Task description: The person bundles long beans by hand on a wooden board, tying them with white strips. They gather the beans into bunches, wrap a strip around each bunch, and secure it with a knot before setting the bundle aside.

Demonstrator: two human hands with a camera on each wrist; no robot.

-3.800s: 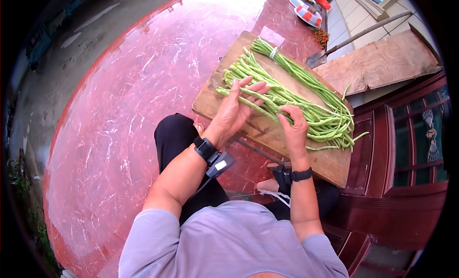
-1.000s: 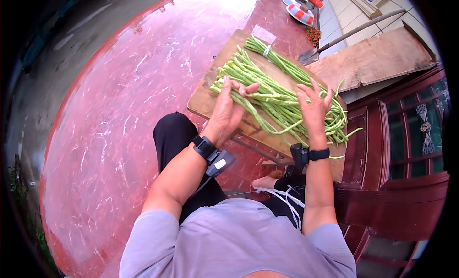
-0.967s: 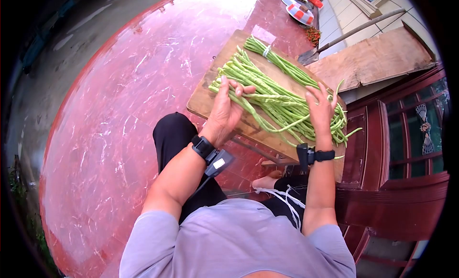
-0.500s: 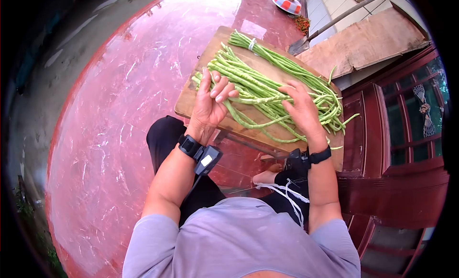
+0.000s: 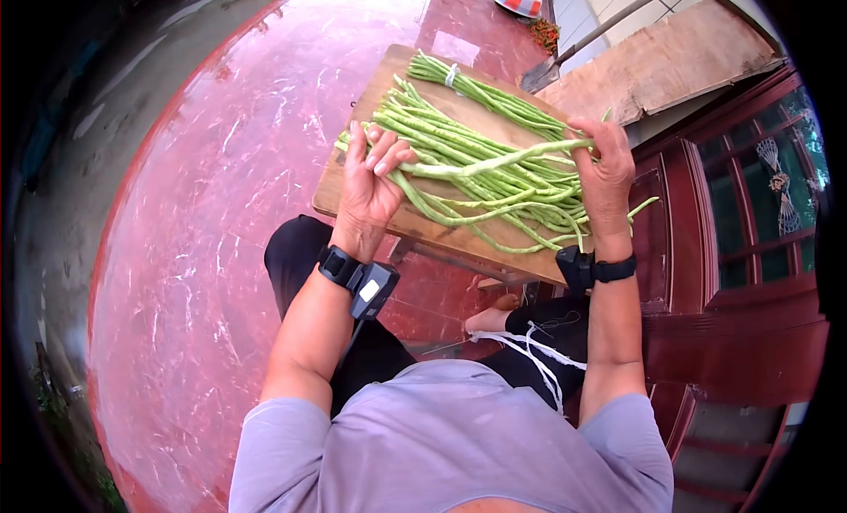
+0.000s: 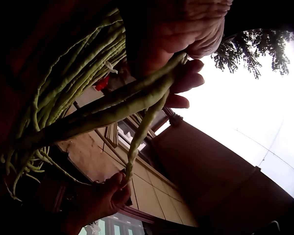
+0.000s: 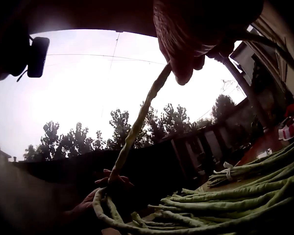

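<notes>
My left hand (image 5: 372,182) grips several long green beans near one end, at the left side of the wooden tabletop (image 5: 340,182). One yardlong bean (image 5: 494,164) stretches from it to my right hand (image 5: 607,173), which pinches its other end between thumb and fingers. In the right wrist view that bean (image 7: 137,125) runs taut and slanting between both hands. Other held beans (image 6: 103,115) droop from the left hand in the left wrist view. A loose heap of beans (image 5: 468,147) lies on the tabletop beneath. Behind it rests a bundle (image 5: 503,102) bound with a white tie (image 5: 453,74).
A plywood sheet (image 5: 662,59) leans beyond the tabletop's right end, near a shovel (image 5: 543,74). The dark red door (image 5: 697,239) stands close on the right. White cords (image 5: 529,350) hang by the person's leg. A red-and-white basin (image 5: 514,0) sits on the floor far back.
My right hand reaches over the heap, dips back toward the middle, then draws right with a bean end, pulling that bean straight. The left hand keeps its grip. The head view shifts slightly.
</notes>
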